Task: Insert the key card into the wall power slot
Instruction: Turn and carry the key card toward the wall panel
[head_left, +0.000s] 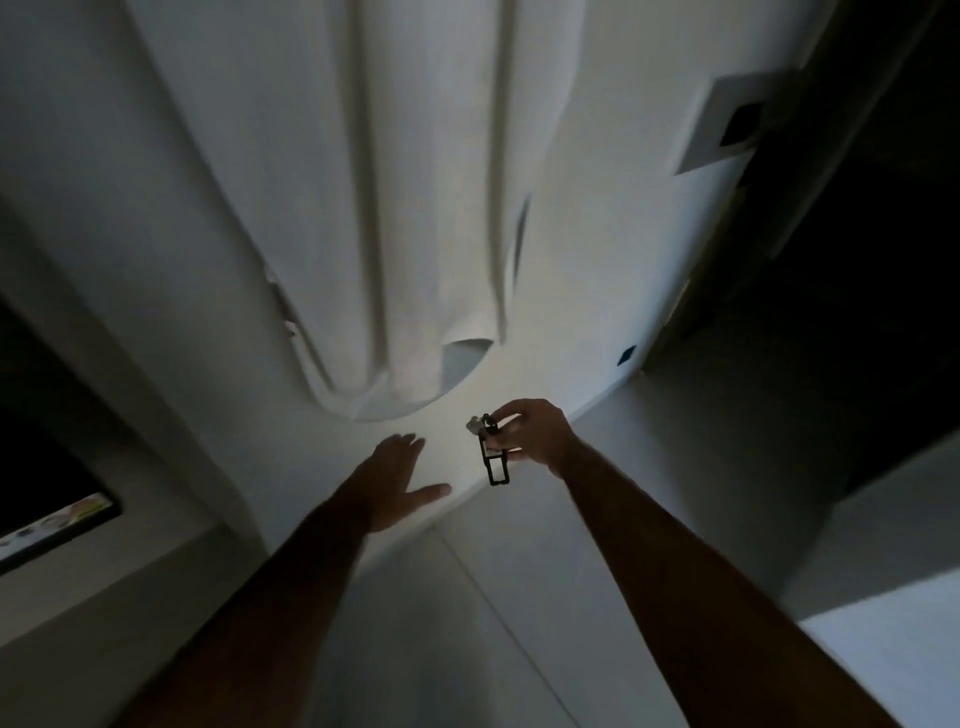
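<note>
In the dim room my right hand (535, 431) pinches a small black-framed key card holder (493, 454) with a metal ring on top; the holder hangs down in front of the white wall. My left hand (397, 480) is flat, fingers spread, close to the wall just left of the holder, holding nothing. A white wall plate (719, 130) with a dark square opening sits high on the wall at the upper right, far above both hands. A tiny dark square (626, 355) shows on the wall above my right hand.
A white hanging cloth (395, 208) with long folds covers the wall above my hands. A dark doorway (857, 208) opens at the right. A dark framed screen or picture (57, 514) is at the lower left. Pale floor tiles (493, 623) lie below.
</note>
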